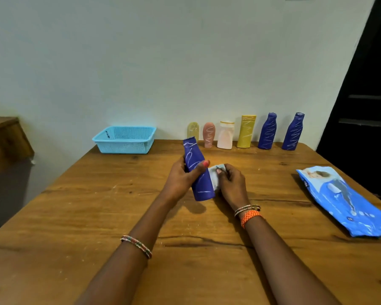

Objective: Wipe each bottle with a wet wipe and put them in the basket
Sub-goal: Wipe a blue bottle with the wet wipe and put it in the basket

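Observation:
My left hand [182, 177] grips a dark blue bottle [196, 159] marked with white scribbles, holding it tilted above the middle of the wooden table [97, 205]. My right hand [230, 182] pinches a white wet wipe [215, 176] against the bottle's right side. Along the wall stand several more scribbled bottles: a pale yellow one [193, 130], a pink one [208, 134], a white one [225, 135], a yellow one [246, 131] and two dark blue ones [267, 131] [293, 131]. A light blue mesh basket [124, 139] sits at the table's far left with nothing seen inside.
A blue wet wipe pack [348, 201] lies flat near the table's right edge. A wooden cabinet [5, 139] stands off to the left. A dark doorway [365, 95] is at the far right behind the table.

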